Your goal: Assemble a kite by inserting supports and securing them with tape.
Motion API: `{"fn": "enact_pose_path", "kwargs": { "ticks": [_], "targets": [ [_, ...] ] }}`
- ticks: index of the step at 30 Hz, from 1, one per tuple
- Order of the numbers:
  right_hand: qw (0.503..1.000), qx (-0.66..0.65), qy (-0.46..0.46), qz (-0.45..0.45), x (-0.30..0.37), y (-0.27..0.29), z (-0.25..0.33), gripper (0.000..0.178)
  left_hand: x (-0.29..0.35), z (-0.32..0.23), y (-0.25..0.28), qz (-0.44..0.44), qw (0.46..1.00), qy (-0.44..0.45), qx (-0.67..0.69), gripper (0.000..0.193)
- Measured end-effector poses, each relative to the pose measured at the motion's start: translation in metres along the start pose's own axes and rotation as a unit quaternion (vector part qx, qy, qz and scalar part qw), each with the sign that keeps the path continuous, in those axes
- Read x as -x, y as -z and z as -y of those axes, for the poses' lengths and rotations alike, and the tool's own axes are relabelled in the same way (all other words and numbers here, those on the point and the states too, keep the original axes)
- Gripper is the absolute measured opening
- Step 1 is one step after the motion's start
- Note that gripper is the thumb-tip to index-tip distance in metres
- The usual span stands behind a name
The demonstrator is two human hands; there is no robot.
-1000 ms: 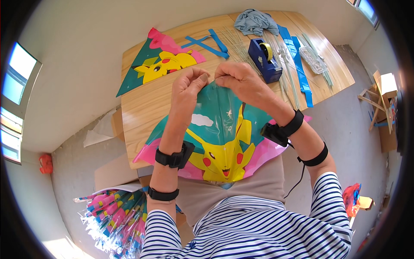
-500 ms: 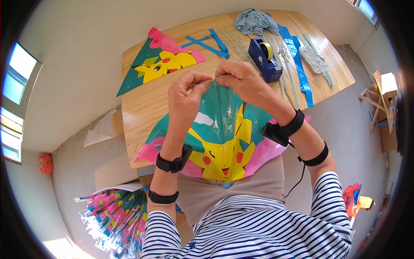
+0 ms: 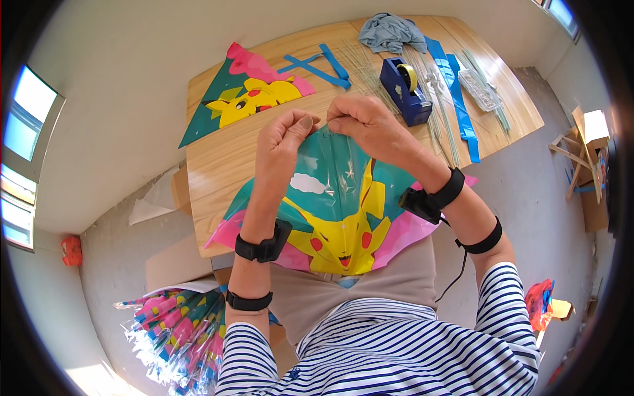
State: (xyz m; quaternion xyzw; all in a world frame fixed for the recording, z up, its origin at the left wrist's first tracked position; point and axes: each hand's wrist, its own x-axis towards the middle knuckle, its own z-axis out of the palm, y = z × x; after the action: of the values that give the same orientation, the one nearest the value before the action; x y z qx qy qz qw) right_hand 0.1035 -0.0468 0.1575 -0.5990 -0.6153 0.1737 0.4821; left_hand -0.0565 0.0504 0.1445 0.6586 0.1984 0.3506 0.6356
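A plastic kite [image 3: 330, 175], teal with a yellow cartoon animal and pink edges, hangs from the table edge over my lap. My left hand [image 3: 285, 135] is closed, thumb and forefinger pinching the kite's top tip. Right beside it, my right hand [image 3: 366, 125] pinches the same tip from the other side. The fingertips are close together, and any small part between them is hidden. Beyond my hands, a second kite sheet [image 3: 254, 99] with the same print lies flat on the wooden table [image 3: 221, 171].
A blue tape dispenser [image 3: 409, 96] stands beyond my right hand. Around it lie thin rods [image 3: 360, 63], blue strips [image 3: 456, 99], a clear tray [image 3: 481, 91] and a grey cloth [image 3: 393, 33]. A bundle of kites [image 3: 178, 333] rests low on the left.
My left hand has shifted slightly left, and my fingertips are a little farther apart at the tip. The kite's teal film looks smoother below them.
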Motion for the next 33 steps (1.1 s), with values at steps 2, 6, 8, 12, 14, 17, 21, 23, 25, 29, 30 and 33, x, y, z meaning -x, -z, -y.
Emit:
{"fn": "enact_pose_path", "kwargs": {
  "ticks": [2,6,8,12,14,17,21,23,25,29,30,33],
  "targets": [
    [1.000,-0.010,-0.011,-0.002,0.001,0.000,0.000,0.009,0.001,0.000,0.000,0.000,1.000,-0.015,-0.022,0.010],
    [1.000,0.002,-0.003,-0.004,-0.001,-0.002,0.002,0.010,0.001,0.002,0.003,0.031,0.993,-0.055,-0.096,0.010],
    [1.000,0.015,-0.009,-0.002,-0.001,-0.002,0.003,0.012,0.001,0.001,0.003,0.033,0.996,-0.037,-0.068,0.009],
    [0.986,-0.137,-0.092,-0.001,-0.001,-0.003,-0.011,0.017,0.003,-0.002,0.000,0.042,0.998,-0.010,-0.040,0.010],
    [0.984,-0.158,-0.086,-0.007,-0.001,-0.002,-0.015,0.018,0.003,-0.001,0.002,0.038,0.999,-0.004,-0.038,0.011],
    [0.992,-0.118,-0.030,0.018,0.001,-0.004,-0.010,0.017,0.002,0.001,0.005,0.038,0.998,-0.002,-0.042,0.011],
    [0.998,-0.050,-0.032,0.013,-0.001,-0.004,-0.005,0.015,0.003,0.001,0.005,0.047,0.998,-0.014,-0.041,0.011],
    [0.997,-0.071,-0.040,0.015,-0.001,-0.004,-0.005,0.015,0.002,0.001,0.005,0.028,0.999,-0.003,-0.034,0.011],
    [0.994,-0.093,-0.059,-0.010,-0.001,-0.005,-0.011,0.015,0.002,0.004,0.008,-0.004,0.999,-0.009,-0.051,0.010],
    [0.989,-0.086,-0.098,-0.069,0.000,-0.001,-0.018,0.014,0.011,0.016,0.017,-0.103,0.958,-0.114,-0.241,0.018],
    [0.990,-0.073,-0.100,-0.069,0.000,0.000,-0.019,0.013,0.018,0.017,0.017,-0.130,0.928,-0.152,-0.314,0.022],
    [0.993,-0.053,-0.086,-0.062,0.001,-0.002,-0.019,0.011,0.033,0.015,0.007,-0.119,0.906,-0.223,-0.339,0.031]
  ]
}}
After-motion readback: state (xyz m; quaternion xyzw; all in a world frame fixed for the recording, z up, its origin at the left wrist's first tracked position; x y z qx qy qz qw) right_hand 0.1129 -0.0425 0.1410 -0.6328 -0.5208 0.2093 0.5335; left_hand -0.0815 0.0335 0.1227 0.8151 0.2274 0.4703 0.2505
